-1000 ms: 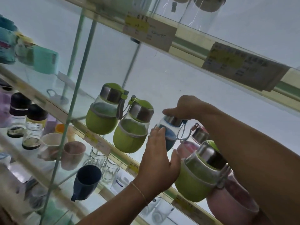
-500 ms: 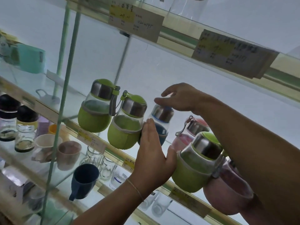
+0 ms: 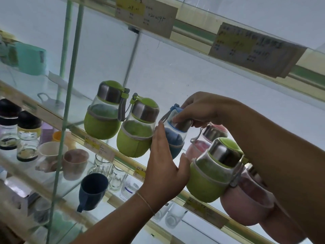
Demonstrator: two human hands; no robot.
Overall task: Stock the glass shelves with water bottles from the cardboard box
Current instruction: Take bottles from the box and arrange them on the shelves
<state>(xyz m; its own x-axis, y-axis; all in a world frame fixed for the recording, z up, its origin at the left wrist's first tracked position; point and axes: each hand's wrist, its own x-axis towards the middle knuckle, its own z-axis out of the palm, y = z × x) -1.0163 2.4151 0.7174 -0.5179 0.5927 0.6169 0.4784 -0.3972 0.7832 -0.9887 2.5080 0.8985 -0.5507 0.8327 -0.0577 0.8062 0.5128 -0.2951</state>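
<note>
A small blue-sleeved water bottle [image 3: 175, 136] with a steel cap leans to the left on the glass shelf [image 3: 123, 160]. My right hand [image 3: 198, 108] grips its cap from above. My left hand [image 3: 165, 164] is flat against its side, fingers straight. Left of it stand two green-sleeved bottles [image 3: 103, 113] [image 3: 137, 131]. A third green bottle [image 3: 212, 171] stands at the front right under my right forearm. A pink bottle [image 3: 202, 141] is behind it and another pink one [image 3: 246, 205] lies low at the right. The cardboard box is out of view.
Price tags [image 3: 146, 13] hang on the upper shelf edge. The lower shelves hold mugs [image 3: 74, 161], a dark blue cup [image 3: 92, 191], clear glasses [image 3: 116, 175] and black-lidded jars [image 3: 28, 136]. A green upright post [image 3: 70, 85] divides the shelves at left. A teal box [image 3: 29, 59] sits far left.
My right hand has come down from hovering over the blue bottle and closed on its cap. The bottle now leans left. My left hand stays against its side.
</note>
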